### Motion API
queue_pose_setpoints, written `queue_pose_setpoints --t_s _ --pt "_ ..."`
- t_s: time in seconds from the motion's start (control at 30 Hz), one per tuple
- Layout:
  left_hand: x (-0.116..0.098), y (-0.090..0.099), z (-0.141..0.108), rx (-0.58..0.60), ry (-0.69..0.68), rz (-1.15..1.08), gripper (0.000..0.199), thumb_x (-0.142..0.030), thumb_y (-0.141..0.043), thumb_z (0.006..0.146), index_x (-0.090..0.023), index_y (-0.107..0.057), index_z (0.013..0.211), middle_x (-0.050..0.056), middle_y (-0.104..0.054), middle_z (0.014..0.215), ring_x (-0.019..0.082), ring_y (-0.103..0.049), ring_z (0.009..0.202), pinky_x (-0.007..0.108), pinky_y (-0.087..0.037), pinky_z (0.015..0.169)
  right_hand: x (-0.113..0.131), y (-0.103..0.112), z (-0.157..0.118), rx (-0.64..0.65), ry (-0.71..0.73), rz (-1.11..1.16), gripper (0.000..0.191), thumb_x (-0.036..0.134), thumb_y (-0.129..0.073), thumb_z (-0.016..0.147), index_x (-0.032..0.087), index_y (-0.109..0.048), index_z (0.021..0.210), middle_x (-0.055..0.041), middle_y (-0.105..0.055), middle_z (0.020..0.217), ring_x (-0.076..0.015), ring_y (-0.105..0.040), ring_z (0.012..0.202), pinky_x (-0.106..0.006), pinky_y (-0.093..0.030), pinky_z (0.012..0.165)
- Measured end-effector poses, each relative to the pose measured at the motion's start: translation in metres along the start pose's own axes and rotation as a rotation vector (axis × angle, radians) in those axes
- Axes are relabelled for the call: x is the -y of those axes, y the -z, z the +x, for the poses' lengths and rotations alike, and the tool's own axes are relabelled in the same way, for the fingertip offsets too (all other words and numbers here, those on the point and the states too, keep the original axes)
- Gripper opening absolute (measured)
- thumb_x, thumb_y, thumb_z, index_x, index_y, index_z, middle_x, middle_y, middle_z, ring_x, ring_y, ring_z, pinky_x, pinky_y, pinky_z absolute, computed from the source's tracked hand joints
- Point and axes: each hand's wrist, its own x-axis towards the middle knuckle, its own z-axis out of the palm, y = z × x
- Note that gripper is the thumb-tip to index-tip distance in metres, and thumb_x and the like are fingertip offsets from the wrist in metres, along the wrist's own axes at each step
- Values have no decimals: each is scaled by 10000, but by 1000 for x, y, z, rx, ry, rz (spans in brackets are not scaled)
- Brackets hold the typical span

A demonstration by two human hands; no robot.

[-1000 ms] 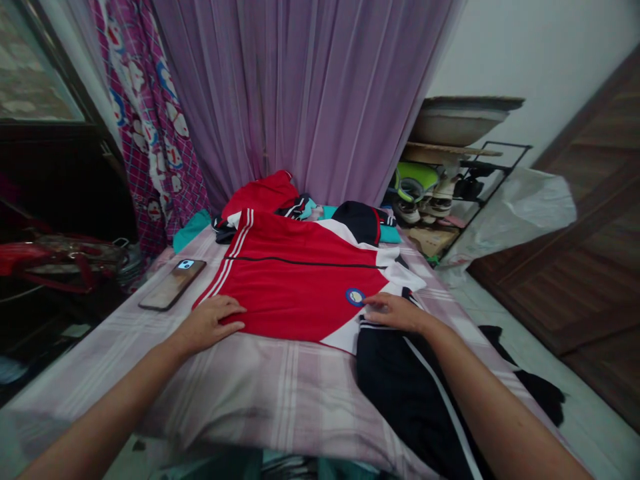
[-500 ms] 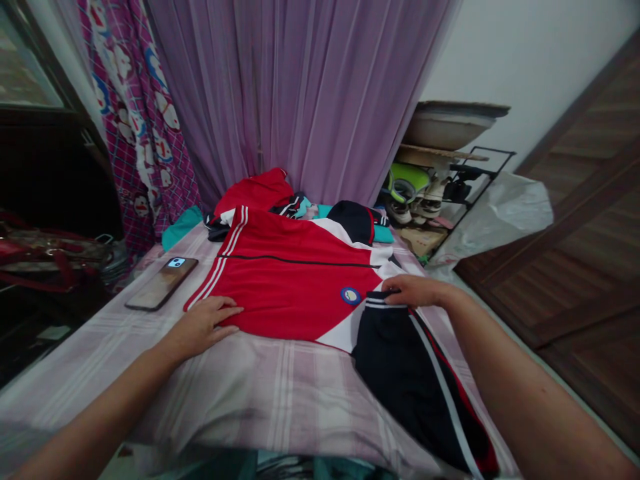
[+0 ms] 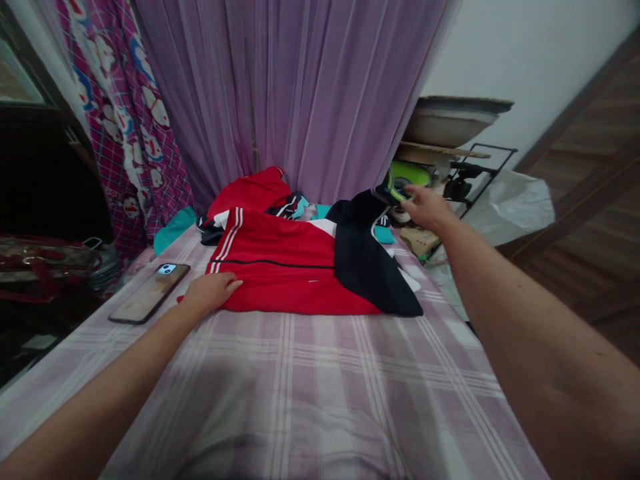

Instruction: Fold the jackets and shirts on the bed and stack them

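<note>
A red track jacket [image 3: 280,240] with white hem stripes, a dark zip line and navy sleeves lies on the checked bed sheet. Its near side is turned over toward the middle, with a small white mark showing on the turned part. At the lower left, my left hand [image 3: 213,291] is closed on the jacket near its hem; the fingertips are partly hidden. My right hand [image 3: 425,208] is raised at the far right, pinching the cuff end of the navy sleeve [image 3: 365,267]. That sleeve stretches up and across the jacket's shoulder.
A phone [image 3: 150,293] lies face down on the checked sheet [image 3: 300,387], left of the jacket. Behind sit a red garment pile [image 3: 250,190] and teal clothes [image 3: 384,235] against the purple curtain [image 3: 295,100]. A shoe rack [image 3: 480,180] stands at the right.
My right hand has carried the sleeve cuff from the near right up and away, laying the sleeve across the jacket. The near side folded over, hiding the round badge. My left hand's fingers drew together.
</note>
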Motion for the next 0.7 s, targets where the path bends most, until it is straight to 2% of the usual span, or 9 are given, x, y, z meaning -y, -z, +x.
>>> queue_pose_setpoints --t_s 0.07,0.13,0.23,0.3,0.37,0.43,0.57,0.7 --pt "5 -3 -4 -9 13 -38 606 -612 -280 903 -224 -705 1094 116 -758 1009 315 -692 978 369 -490 792 -4 -17 -33 217 -109 -76 425 343 -468 910 177 -689 1232 -109 -709 1206 -257 -643 1114 -336 -487 923" --pt "16 -3 -11 -23 16 -86 632 -665 -285 875 -238 -704 1077 96 -759 973 303 -693 946 354 -486 784 -10 -34 -67 335 -171 -124 369 378 -499 900 191 -757 1086 -110 -747 1096 -274 -677 1034 -340 -507 857" --pt "40 -1 -21 0 1 -147 668 -734 -364 799 -230 -700 1082 83 -751 973 287 -690 908 337 -488 776 -23 -57 -113 486 -319 -213 458 507 -452 927 202 -762 1070 -136 -734 1131 -294 -673 1061 -368 -503 856" --pt "59 -2 -28 36 -18 -209 729 -770 -462 713 -213 -690 1123 80 -746 957 282 -688 874 327 -498 758 -31 -72 -138 541 -383 -207 536 596 -428 918 203 -756 1077 -145 -730 1134 -299 -672 1066 -379 -500 859" --pt "74 -5 -35 82 -65 -314 756 -771 -545 644 -212 -690 1131 63 -745 937 267 -685 849 309 -510 748 -38 -85 -159 529 -397 -148 596 650 -447 887 178 -736 1107 -158 -734 1104 -310 -679 1042 -386 -503 837" --pt "84 -9 -42 96 -84 -422 706 -766 -558 638 -227 -702 1070 34 -743 883 243 -678 813 291 -518 730 -41 -94 -173 455 -410 -83 609 641 -495 864 158 -695 1175 -158 -737 1086 -314 -686 1009 -384 -508 799" --pt "85 -11 -42 -64 -5 -546 637 -767 -468 702 -214 -689 926 15 -711 779 212 -650 753 285 -514 706 -39 -98 -183 289 -421 -3 455 487 -514 884 190 -667 1193 -124 -743 1049 -292 -684 968 -350 -497 747" --pt "78 -7 -21 -196 76 -592 585 -683 -430 763 -187 -656 976 41 -719 878 222 -658 838 303 -514 766 -35 -96 -184 84 -409 21 460 410 -356 951 171 -642 1220 -156 -724 1051 -301 -667 940 -363 -478 745"
